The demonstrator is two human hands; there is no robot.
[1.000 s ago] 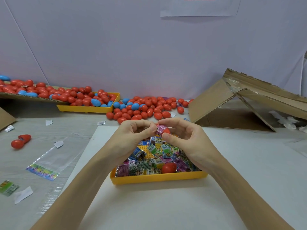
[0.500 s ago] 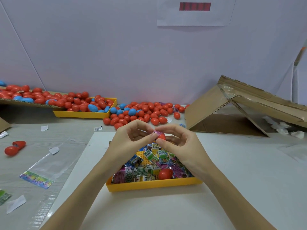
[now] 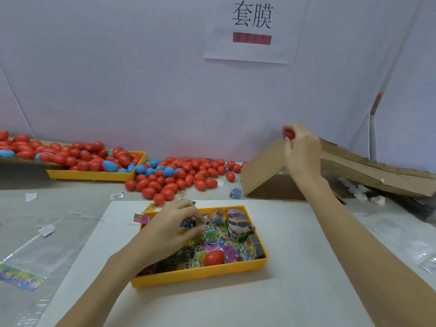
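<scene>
My right hand is raised at the far right, above the top edge of the cardboard box, and grips a red egg with a film band on it. My left hand reaches into the yellow tray on the white board, fingers curled among the small colourful film sleeves; whether it pinches one is hidden. One bare red egg lies in the tray near its front wall. A banded bundle of sleeves stands at the tray's back right.
A heap of red and blue eggs lies along the back wall. A second yellow tray of eggs stands at the back left. Clear plastic bags and paper scraps lie on the left. A paper sign hangs on the wall.
Both hands held the egg together over the tray. Now my right hand has carried it up and right to the cardboard box, and my left hand has dropped into the tray.
</scene>
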